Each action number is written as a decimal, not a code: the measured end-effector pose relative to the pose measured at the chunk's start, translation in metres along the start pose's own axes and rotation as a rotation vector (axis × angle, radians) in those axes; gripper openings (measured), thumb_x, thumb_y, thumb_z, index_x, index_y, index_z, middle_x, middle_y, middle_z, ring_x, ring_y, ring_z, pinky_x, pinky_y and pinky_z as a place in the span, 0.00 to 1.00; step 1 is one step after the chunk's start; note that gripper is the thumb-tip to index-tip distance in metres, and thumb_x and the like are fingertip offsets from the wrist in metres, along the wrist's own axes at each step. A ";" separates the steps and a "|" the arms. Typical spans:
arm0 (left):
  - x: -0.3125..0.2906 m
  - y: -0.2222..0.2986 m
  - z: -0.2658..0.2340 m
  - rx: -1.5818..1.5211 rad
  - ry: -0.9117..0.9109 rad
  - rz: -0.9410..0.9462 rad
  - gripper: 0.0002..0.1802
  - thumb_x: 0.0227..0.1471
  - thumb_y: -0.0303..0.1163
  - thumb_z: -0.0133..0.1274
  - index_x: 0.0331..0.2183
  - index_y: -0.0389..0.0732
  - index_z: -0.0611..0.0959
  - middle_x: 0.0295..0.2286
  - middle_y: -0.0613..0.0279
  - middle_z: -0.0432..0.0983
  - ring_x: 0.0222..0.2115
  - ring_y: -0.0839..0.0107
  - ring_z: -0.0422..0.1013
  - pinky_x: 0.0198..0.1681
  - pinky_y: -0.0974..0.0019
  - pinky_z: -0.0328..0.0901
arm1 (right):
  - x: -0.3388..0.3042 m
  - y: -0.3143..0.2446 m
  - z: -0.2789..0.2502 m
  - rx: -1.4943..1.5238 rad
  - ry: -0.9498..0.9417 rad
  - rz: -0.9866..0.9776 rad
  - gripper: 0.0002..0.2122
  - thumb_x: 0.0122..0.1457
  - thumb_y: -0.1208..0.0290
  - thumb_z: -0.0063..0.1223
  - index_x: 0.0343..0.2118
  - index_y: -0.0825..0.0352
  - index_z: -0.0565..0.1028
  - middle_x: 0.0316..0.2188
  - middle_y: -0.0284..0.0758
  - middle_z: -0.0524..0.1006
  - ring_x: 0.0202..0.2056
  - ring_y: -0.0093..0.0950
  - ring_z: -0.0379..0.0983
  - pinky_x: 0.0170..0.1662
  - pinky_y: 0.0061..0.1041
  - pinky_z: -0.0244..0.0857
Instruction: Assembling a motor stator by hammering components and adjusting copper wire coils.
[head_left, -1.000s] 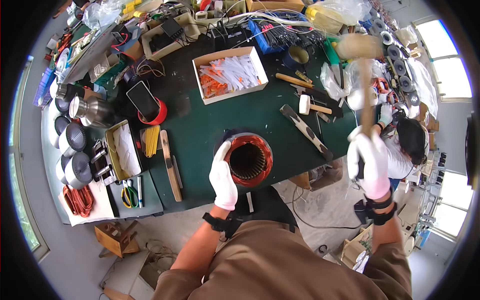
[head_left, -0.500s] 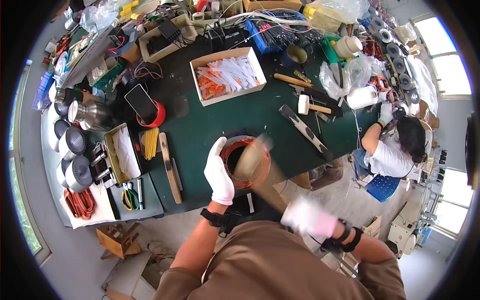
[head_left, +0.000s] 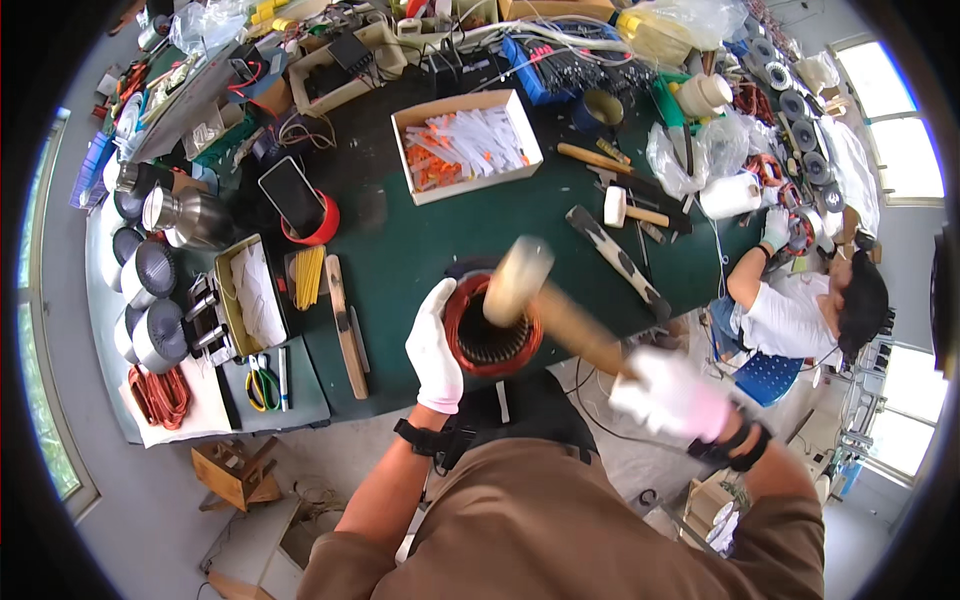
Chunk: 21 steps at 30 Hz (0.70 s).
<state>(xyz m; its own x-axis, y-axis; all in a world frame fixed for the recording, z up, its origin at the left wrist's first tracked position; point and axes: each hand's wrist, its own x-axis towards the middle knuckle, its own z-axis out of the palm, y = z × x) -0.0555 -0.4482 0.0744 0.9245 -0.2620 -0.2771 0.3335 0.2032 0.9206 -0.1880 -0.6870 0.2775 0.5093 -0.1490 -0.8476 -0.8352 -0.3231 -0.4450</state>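
Left gloved hand (head_left: 434, 350) grips the round copper-wound motor stator (head_left: 492, 326) on the green table (head_left: 400, 255); right hand (head_left: 672, 396) clenches a blurred wooden mallet (head_left: 520, 280) over it.

Bare green table (head_left: 400, 255) lies open beyond the red motor stator (head_left: 490, 325) — room up to the cardboard box (head_left: 466, 143). Left side hemmed by wooden stick (head_left: 342, 325) and red cup (head_left: 310, 222). Right side: long tool (head_left: 617, 260) and small mallet (head_left: 630, 210) lie across the path. Far edge crowded with cables and bags — no passage.
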 end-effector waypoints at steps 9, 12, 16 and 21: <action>0.002 -0.001 0.003 0.057 0.022 0.057 0.27 0.75 0.39 0.38 0.60 0.28 0.77 0.58 0.49 0.77 0.60 0.59 0.72 0.67 0.59 0.62 | 0.018 0.056 0.054 -0.366 -0.067 -0.295 0.21 0.66 0.54 0.58 0.31 0.72 0.72 0.20 0.53 0.73 0.22 0.48 0.73 0.27 0.43 0.66; -0.010 0.002 -0.003 0.092 0.027 0.067 0.27 0.75 0.38 0.38 0.61 0.28 0.77 0.59 0.49 0.76 0.60 0.60 0.72 0.68 0.59 0.62 | 0.000 -0.010 0.001 0.081 0.051 -0.080 0.11 0.70 0.65 0.55 0.34 0.68 0.73 0.18 0.34 0.73 0.15 0.26 0.69 0.20 0.29 0.65; -0.005 -0.003 0.011 0.130 0.104 0.082 0.26 0.75 0.37 0.38 0.59 0.29 0.79 0.58 0.51 0.77 0.60 0.61 0.72 0.67 0.58 0.63 | 0.009 0.002 0.039 0.583 0.522 -0.399 0.14 0.72 0.63 0.50 0.30 0.65 0.68 0.16 0.31 0.73 0.16 0.22 0.73 0.20 0.24 0.64; 0.015 -0.002 -0.002 0.035 0.034 0.077 0.26 0.75 0.38 0.38 0.58 0.28 0.79 0.57 0.49 0.78 0.59 0.58 0.73 0.67 0.59 0.63 | 0.026 0.039 0.028 -0.211 -0.040 -0.084 0.16 0.66 0.59 0.62 0.32 0.67 0.72 0.17 0.35 0.75 0.18 0.24 0.76 0.22 0.28 0.68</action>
<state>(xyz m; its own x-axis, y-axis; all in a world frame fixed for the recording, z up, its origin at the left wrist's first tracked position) -0.0418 -0.4501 0.0679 0.9530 -0.2147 -0.2137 0.2551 0.1884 0.9484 -0.2130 -0.6772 0.2301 0.5629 -0.0772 -0.8229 -0.7260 -0.5221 -0.4476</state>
